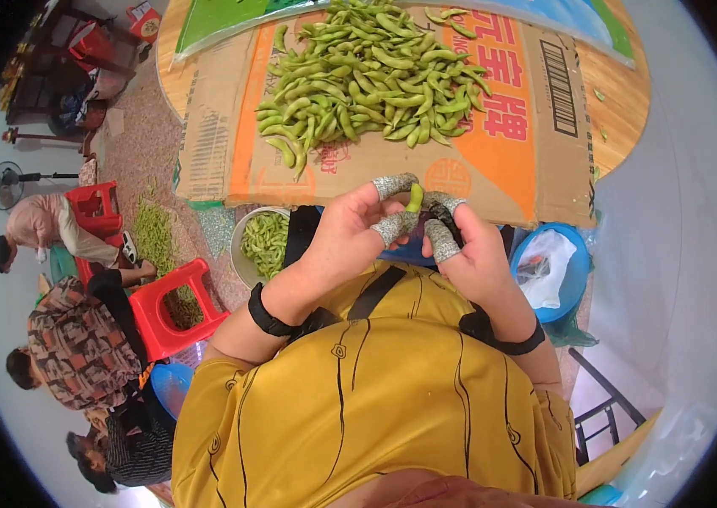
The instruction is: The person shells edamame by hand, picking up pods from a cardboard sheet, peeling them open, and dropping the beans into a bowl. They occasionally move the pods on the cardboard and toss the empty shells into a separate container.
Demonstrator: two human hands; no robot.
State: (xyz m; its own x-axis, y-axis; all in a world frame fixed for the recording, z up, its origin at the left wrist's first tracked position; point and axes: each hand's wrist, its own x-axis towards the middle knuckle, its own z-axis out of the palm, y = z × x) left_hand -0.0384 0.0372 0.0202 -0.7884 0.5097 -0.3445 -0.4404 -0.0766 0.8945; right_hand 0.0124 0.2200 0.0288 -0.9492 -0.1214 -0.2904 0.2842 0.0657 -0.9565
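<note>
My left hand [350,237] and my right hand [468,250] meet in front of my chest, both pinching one green bean pod [414,198]. Grey knitted finger covers sit on the thumbs and forefingers. The pod stands upright between the fingertips, its lower part hidden by them. Just beyond my hands, a flattened cardboard box [536,161] lies on a round wooden table [625,102] and carries a large heap of green pods [367,76]. A black band circles each wrist.
A metal bowl [244,254] with pods stands below the table at the left. A blue bucket [574,279] lined with a white bag is at the right. Red plastic stools [168,313], pods scattered on the floor and three seated people are at the left.
</note>
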